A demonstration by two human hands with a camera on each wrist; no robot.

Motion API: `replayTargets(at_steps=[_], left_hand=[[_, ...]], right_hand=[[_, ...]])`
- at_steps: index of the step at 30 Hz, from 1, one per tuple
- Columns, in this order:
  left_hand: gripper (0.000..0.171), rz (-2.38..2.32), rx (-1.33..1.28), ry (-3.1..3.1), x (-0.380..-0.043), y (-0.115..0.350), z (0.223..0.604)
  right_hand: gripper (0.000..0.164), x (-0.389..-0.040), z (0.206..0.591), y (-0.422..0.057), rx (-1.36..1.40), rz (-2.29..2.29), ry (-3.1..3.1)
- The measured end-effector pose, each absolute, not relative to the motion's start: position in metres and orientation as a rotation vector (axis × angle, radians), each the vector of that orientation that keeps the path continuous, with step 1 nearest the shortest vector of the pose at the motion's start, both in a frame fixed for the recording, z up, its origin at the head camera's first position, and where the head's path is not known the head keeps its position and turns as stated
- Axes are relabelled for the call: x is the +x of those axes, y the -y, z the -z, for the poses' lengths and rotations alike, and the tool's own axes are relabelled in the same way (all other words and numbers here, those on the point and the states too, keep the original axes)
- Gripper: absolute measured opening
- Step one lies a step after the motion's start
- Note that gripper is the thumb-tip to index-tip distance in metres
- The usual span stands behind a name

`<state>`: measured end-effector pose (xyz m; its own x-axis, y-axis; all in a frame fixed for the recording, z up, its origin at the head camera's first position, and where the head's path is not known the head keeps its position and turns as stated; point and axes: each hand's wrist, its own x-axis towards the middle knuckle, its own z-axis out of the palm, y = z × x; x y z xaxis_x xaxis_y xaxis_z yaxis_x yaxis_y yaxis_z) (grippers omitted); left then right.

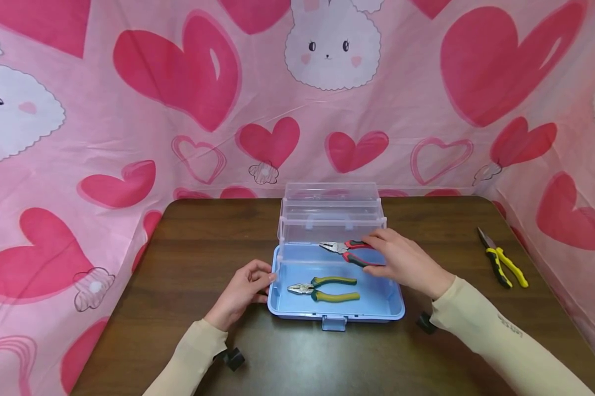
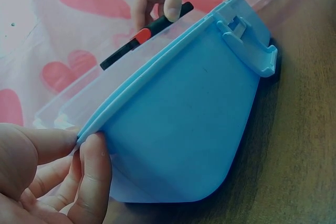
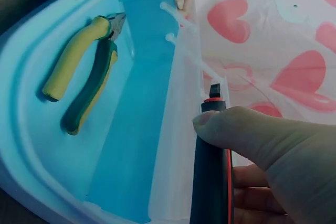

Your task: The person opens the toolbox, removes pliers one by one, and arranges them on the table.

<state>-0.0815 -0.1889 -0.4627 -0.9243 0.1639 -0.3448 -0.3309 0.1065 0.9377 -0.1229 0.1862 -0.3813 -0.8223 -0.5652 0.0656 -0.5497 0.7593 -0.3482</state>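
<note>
A light blue toolbox (image 1: 337,316) stands on the table with its clear lid and trays raised at the back. Inside it, on the floor, lie combination pliers with yellow-green handles (image 1: 336,297), jaws to the left. My right hand (image 1: 401,261) holds red-and-black pliers (image 1: 359,258) by the handles over the box's back right part; in the right wrist view the thumb presses on a dark handle (image 3: 207,156). With thumb and fingers, my left hand (image 1: 243,289) pinches the box's left rim, also seen in the left wrist view at the rim's end (image 2: 89,129).
Long-nose pliers with yellow-and-black handles (image 1: 505,264) lie at the right of the brown wooden table (image 1: 218,236). The box's front latch (image 1: 334,323) hangs down. A pink heart-printed cloth (image 1: 257,99) surrounds the table at the back and sides.
</note>
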Motion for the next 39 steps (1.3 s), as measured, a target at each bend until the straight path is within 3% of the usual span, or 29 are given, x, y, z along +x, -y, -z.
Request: replayTargets(at_steps=[39], left_hand=[[0.033,-1.872,-0.133,-2.034,-0.081,0.19,0.464]], right_hand=[[0.06,-0.097,0.417,-0.291,-0.444,0.688,-3.285]])
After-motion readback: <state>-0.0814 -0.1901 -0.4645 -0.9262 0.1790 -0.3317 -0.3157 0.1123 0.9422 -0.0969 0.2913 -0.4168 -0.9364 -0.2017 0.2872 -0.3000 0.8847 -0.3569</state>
